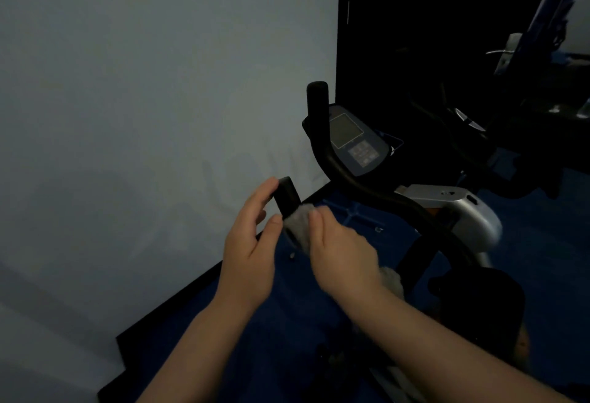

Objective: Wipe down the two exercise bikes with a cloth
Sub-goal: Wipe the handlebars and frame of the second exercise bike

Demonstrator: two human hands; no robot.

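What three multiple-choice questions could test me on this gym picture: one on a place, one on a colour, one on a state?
1. Where is the cloth?
A. on the near handlebar grip
B. on the floor
C. on the console

2. What colour is the floor?
A. red
B. blue
C. white

3. What is the left hand doing?
A. hanging idle
B. pressing the console
C. touching the grip's end

Answers: 1 A, the right hand holds the cloth against the grip; 2 B, the floor looks blue; 3 C, its fingertips rest at the grip's tip.
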